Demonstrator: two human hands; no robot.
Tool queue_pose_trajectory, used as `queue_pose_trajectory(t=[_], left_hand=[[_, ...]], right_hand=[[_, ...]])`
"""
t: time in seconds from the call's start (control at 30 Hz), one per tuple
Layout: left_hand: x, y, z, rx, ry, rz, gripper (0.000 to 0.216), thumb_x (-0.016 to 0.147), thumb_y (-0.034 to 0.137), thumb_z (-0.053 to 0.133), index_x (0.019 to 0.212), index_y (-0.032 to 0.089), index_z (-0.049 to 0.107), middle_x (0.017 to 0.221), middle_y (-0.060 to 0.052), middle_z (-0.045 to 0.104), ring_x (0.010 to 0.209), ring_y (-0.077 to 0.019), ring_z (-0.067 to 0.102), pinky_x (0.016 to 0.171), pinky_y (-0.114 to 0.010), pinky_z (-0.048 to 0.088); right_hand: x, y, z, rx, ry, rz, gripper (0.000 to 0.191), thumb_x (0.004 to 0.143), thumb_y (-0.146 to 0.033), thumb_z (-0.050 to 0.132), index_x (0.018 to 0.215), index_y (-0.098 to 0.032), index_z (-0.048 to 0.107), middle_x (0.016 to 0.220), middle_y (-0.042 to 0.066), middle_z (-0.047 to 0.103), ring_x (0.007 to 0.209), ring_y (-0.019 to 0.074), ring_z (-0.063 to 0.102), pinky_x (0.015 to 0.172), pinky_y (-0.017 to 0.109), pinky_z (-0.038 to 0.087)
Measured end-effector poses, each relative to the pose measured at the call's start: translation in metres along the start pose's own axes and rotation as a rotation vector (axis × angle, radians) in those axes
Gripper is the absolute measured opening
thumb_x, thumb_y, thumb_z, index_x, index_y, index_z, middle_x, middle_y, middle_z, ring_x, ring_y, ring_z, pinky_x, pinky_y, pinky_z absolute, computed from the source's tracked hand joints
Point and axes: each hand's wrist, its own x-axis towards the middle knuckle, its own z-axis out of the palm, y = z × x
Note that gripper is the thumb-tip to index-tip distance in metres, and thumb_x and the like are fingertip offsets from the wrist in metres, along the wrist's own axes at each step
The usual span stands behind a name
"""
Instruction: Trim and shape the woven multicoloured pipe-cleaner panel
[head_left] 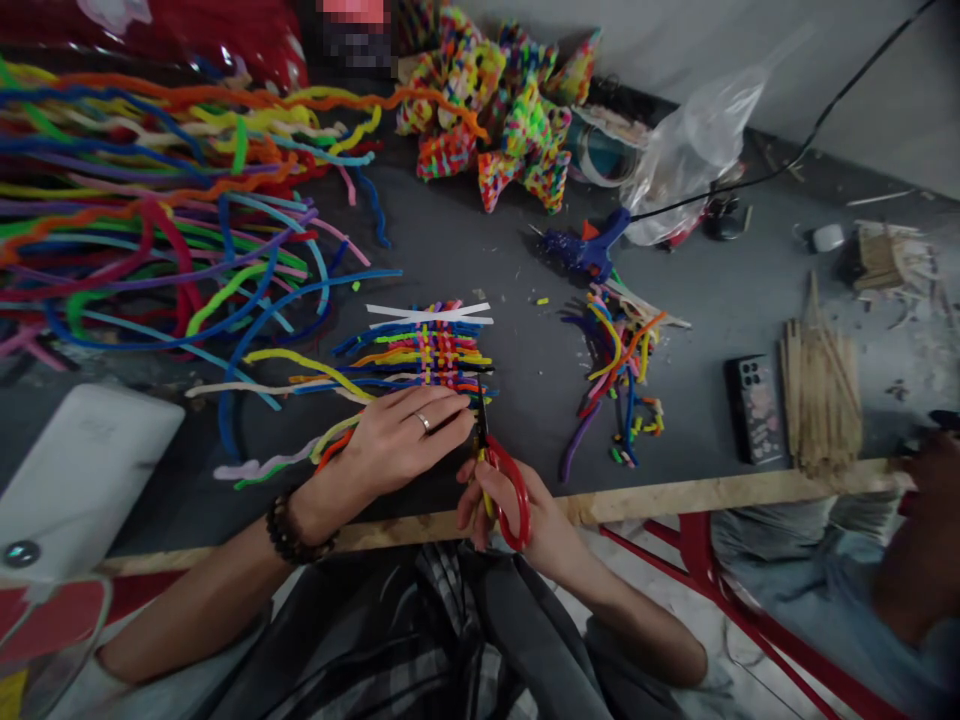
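A dark grey counter with a pale wooden front edge is set against a grey wall. Near its front, directly before the wearer, a small woven panel is laid flat. It is made of fuzzy stems in blue, green, yellow, orange, pink and red, crossed closely into a checked band, with uneven loose ends left sticking out at both sides, the longer ones on the left. Across its far edge, white strips are seen crossing at a shallow angle.

The lower part of the panel is covered by the left hand, which is held palm down, fingers stretched and close together; whether stems are pinched beneath it cannot be told. By the right hand, red-handled scissors are gripped, the fingers curled about the handles and the dark blades pointed away from the wearer, beside the panel's right-hand ends. How far the blades are parted cannot be made out.

To the right, short coloured offcuts are heaped near a blue glue gun; to the left, long loose stems are piled.
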Motion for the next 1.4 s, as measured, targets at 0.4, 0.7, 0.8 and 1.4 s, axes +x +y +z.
queue_pose_trajectory(t=[0.4,0.7,0.8,1.4], left_hand=[[0.011,0.002,-0.003,0.174,0.026,0.088,0.009,0.1,0.011,0.069,0.103,0.017,0.075,0.108,-0.004,0.084,0.098,-0.0192,0.08,0.086,-0.032,0.065],[0.007,0.001,-0.004,0.062,0.023,0.05,0.01,0.099,0.01,0.069,0.108,0.014,0.073,0.109,-0.007,0.084,0.102,-0.0213,0.079,0.088,-0.035,0.065],[0.005,0.001,-0.002,0.03,0.038,0.035,0.012,0.099,0.009,0.069,0.107,0.017,0.074,0.109,-0.006,0.083,0.104,-0.0202,0.078,0.091,-0.034,0.064],[0.011,0.0,-0.004,0.112,-0.017,0.083,0.014,0.103,0.009,0.061,0.101,0.018,0.072,0.105,-0.005,0.083,0.097,-0.0182,0.078,0.085,-0.031,0.065]], right_hand=[[-0.005,0.0,0.003,-0.105,0.024,-0.001,0.047,0.104,-0.067,0.058,0.097,-0.02,0.058,0.065,-0.002,0.07,0.045,0.0102,0.06,0.043,0.019,0.04],[-0.006,0.004,0.006,-0.118,0.052,-0.003,0.05,0.107,-0.069,0.051,0.091,-0.021,0.055,0.062,-0.005,0.064,0.043,0.0074,0.051,0.042,0.018,0.038],[-0.006,0.002,0.005,-0.168,0.032,-0.028,0.054,0.109,-0.068,0.048,0.083,-0.021,0.056,0.061,-0.003,0.062,0.044,0.0075,0.051,0.043,0.019,0.038],[0.002,0.012,-0.003,0.098,-0.033,0.01,0.053,0.103,-0.073,0.053,0.104,-0.02,0.059,0.066,-0.002,0.068,0.045,0.0114,0.059,0.044,0.02,0.043]])
